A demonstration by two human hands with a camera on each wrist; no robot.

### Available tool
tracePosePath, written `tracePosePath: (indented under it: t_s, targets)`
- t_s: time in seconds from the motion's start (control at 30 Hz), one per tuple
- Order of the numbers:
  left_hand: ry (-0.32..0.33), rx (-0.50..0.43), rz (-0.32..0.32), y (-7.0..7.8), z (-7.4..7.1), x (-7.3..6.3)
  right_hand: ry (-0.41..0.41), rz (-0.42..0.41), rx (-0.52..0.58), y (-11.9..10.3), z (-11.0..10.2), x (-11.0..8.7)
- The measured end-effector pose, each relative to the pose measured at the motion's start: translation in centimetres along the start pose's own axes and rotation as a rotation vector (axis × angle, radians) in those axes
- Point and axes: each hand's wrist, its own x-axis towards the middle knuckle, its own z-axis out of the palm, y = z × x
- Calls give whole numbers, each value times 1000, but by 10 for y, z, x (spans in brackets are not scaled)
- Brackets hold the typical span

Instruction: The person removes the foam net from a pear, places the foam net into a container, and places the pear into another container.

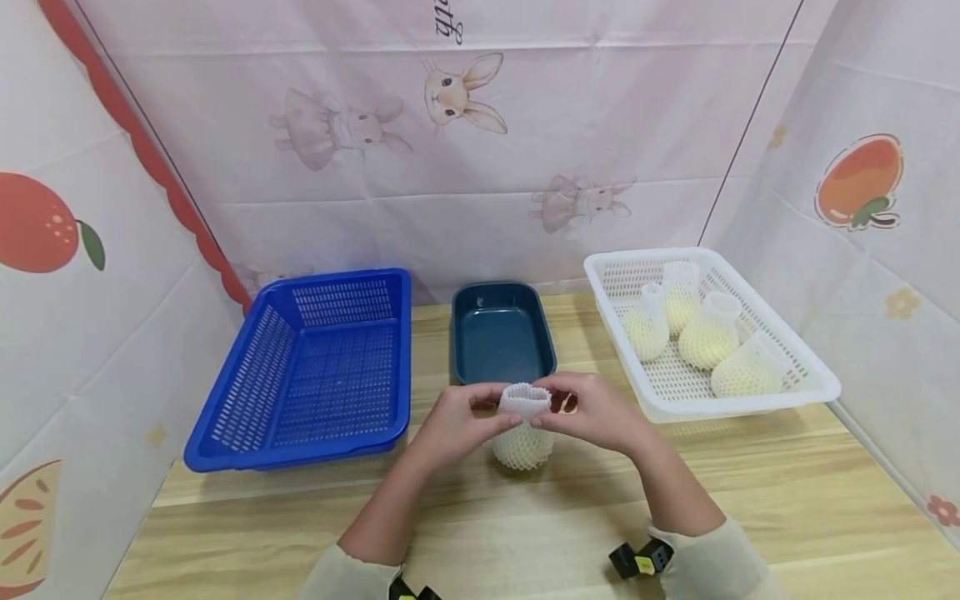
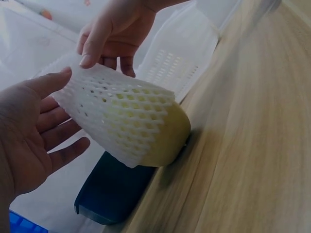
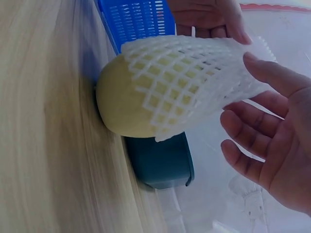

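1. Foam net: pinched near its upper rim by the left hand and right hand.
2. Fruit: partly sheathed, positioned midway between the tabletop's side edges.

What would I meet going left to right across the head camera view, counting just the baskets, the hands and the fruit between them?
Blue basket, left hand, fruit in foam net, right hand, white basket.

Head view looks down; close-up wrist views share the netted fruit.
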Motion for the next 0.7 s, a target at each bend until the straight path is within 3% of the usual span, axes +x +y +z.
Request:
tracePosePath:
  t_s: [0.27,0.43,0.7]
  targets:
    - [-90,45,-39,-6,-5,2,-77,37,-15,5,-1,1]
    - [-113,76,-72,-11,-5,4,-90,10,-6,7,4,3]
    - [-99,115,-9,-13,0,5,-66,-10,-12,5,8,4]
